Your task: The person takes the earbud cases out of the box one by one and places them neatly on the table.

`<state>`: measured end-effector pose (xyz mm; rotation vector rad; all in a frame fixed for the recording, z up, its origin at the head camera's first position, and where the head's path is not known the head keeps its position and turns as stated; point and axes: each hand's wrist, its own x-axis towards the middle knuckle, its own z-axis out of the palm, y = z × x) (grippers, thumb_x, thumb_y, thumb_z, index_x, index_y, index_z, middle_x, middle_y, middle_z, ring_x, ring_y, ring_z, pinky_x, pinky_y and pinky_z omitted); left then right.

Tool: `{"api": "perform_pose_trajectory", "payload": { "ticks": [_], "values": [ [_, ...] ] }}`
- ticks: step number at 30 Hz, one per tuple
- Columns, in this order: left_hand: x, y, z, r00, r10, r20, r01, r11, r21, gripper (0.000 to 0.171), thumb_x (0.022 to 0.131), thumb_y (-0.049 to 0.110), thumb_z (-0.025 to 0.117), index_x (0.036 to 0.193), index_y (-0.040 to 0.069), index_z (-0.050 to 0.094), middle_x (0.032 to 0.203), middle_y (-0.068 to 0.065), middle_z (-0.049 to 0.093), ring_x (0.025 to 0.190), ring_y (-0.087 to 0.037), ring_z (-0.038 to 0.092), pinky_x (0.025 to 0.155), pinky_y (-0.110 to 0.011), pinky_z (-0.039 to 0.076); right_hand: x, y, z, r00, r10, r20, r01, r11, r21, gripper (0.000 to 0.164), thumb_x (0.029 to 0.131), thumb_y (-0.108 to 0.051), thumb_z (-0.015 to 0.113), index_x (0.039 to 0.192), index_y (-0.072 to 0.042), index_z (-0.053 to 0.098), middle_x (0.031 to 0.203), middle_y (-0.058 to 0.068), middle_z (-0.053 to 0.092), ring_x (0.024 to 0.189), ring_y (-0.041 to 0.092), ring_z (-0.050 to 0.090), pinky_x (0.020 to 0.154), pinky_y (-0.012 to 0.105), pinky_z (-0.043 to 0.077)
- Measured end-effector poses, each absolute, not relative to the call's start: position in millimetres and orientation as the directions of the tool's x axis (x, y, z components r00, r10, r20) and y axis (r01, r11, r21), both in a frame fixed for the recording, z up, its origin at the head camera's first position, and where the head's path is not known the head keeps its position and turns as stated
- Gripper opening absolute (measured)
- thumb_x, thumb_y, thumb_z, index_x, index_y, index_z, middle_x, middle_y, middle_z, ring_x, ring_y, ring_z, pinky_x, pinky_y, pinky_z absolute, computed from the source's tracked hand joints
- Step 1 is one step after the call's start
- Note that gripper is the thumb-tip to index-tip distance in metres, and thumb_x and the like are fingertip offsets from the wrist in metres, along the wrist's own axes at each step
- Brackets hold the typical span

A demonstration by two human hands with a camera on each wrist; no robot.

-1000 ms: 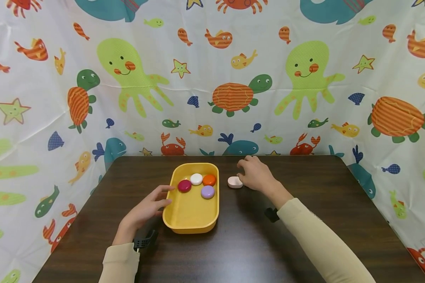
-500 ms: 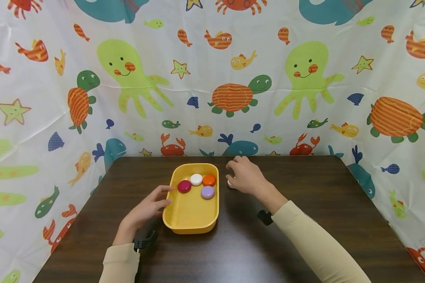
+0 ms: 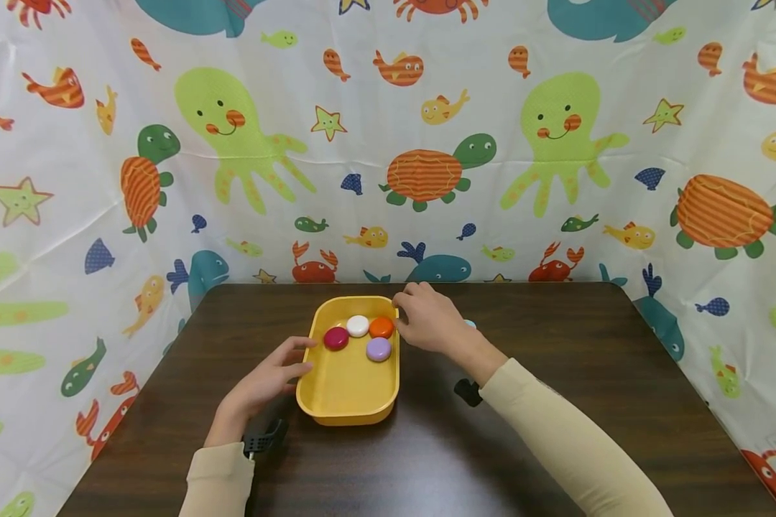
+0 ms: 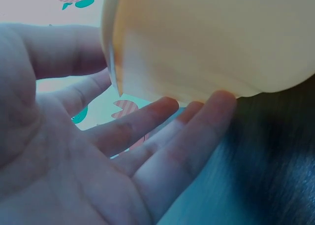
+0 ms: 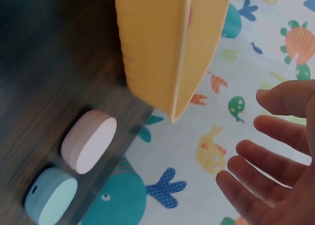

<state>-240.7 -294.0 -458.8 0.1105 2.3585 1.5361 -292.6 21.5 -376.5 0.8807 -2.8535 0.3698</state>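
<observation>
A yellow tray (image 3: 345, 391) holds several rounded discs: a dark red one (image 3: 336, 338), a white one (image 3: 358, 326), an orange one (image 3: 381, 327) and a lilac one (image 3: 379, 350). My left hand (image 3: 268, 380) touches the tray's left side, its fingers loosely extended against the wall and rim. At the upper right rim of the tray is my right hand (image 3: 430, 319); the right wrist view shows its fingers spread, with nothing between them. Below that hand, a pale pink disc (image 5: 88, 141) and a light blue disc (image 5: 51, 198) lie on the table. The head view hides the pink one.
The dark wooden table (image 3: 556, 373) ends at a white sea-animal curtain (image 3: 362, 143), which hangs behind it and along both sides. A black wrist strap (image 3: 265, 438) sits on the left wrist, another (image 3: 468, 392) on the right.
My right hand has moved left from beside the pink disc to the tray's right rim, uncovering part of the light blue disc. The left hand and tray have stayed in place.
</observation>
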Motion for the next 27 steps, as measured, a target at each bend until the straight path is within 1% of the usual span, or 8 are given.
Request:
{"api": "perform_pose_trajectory", "payload": {
  "ticks": [5,10,16,20,27],
  "values": [
    [-242.1,-293.0,-457.4,-0.945,0.238,-0.226,-0.110,0.418,0.902,0.051,0.104,0.023,0.057,0.150,0.012,0.036,0.154,-0.024,0.033,0.133,-0.044,0.046,0.102,-0.059,0.049,-292.4,10.5,-372.8,-0.802,-0.574,0.168,-0.597,0.784,-0.171,0.030,0.093,-0.025,0.071,0.120,-0.012,0.072,0.110,0.005,0.063,0.099,0.021,0.053,0.084,0.032,0.055],
    [-241.5,-291.8,-456.3,-0.946,0.235,-0.223,-0.109,0.416,0.903,0.051,0.104,0.023,0.056,0.150,0.011,0.036,0.154,-0.025,0.033,0.132,-0.044,0.046,0.101,-0.059,0.049,-291.7,-0.2,-373.3,-0.781,-0.610,0.134,-0.624,0.770,-0.136,0.034,0.095,-0.027,0.069,0.125,-0.012,0.070,0.111,0.005,0.060,0.099,0.020,0.051,0.081,0.030,0.053],
    [-238.4,-290.6,-455.4,-0.948,0.222,-0.226,-0.116,0.423,0.899,0.052,0.104,0.023,0.057,0.149,0.011,0.036,0.154,-0.024,0.033,0.133,-0.044,0.045,0.101,-0.058,0.049,-292.7,-12.3,-378.5,-0.777,-0.621,0.105,-0.630,0.763,-0.146,0.033,0.097,-0.026,0.065,0.127,-0.013,0.068,0.111,0.004,0.059,0.099,0.020,0.050,0.082,0.029,0.053],
    [-237.5,-290.5,-455.8,-0.948,0.219,-0.230,-0.120,0.424,0.898,0.053,0.104,0.023,0.058,0.150,0.012,0.036,0.155,-0.024,0.032,0.133,-0.044,0.045,0.102,-0.058,0.048,-294.8,-18.2,-382.9,-0.782,-0.619,0.077,-0.623,0.769,-0.144,0.035,0.096,-0.025,0.063,0.129,-0.014,0.067,0.114,0.004,0.060,0.101,0.019,0.051,0.084,0.031,0.054],
    [-238.6,-291.7,-456.2,-0.948,0.224,-0.227,-0.118,0.417,0.901,0.051,0.104,0.022,0.057,0.150,0.011,0.036,0.154,-0.026,0.032,0.133,-0.045,0.045,0.101,-0.059,0.049,-301.0,-26.6,-394.7,-0.778,-0.625,0.054,-0.624,0.762,-0.173,0.035,0.094,-0.025,0.065,0.126,-0.014,0.069,0.112,0.004,0.060,0.101,0.020,0.051,0.079,0.032,0.055]
  ]
}}
